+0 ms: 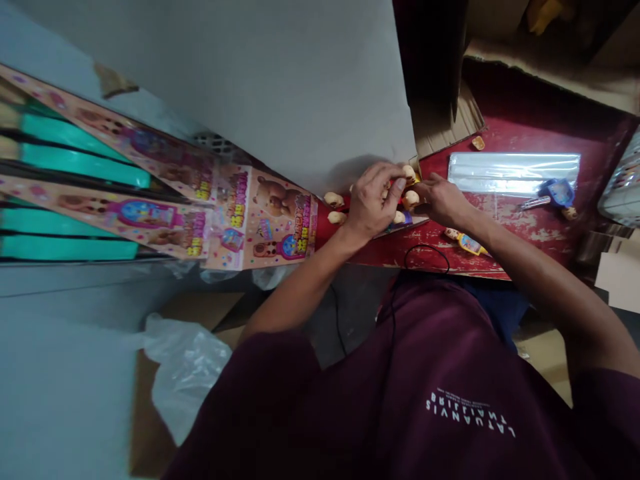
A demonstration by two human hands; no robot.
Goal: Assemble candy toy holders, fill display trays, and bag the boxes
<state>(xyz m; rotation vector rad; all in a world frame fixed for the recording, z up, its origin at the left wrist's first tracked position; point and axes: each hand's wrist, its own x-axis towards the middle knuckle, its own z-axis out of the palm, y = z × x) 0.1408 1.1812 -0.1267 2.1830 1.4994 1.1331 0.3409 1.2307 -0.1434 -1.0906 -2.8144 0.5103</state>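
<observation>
Several small toys with cream animal heads stand close together on the red table, beside the grey panel. My left hand reaches in among them, fingers and thumb closed around one toy, mostly hidden by the hand. Against it, my right hand pinches at an animal-headed toy from the other side. Two more heads, one at the left a pale toy head, show beside my left hand. The lower parts of these toys are largely covered.
Printed pink display boxes with teal contents lie to the left. On the right are clear plastic sleeves, a blue toy and a yellow toy. A tall grey panel rises behind. A black cable loops over the near edge.
</observation>
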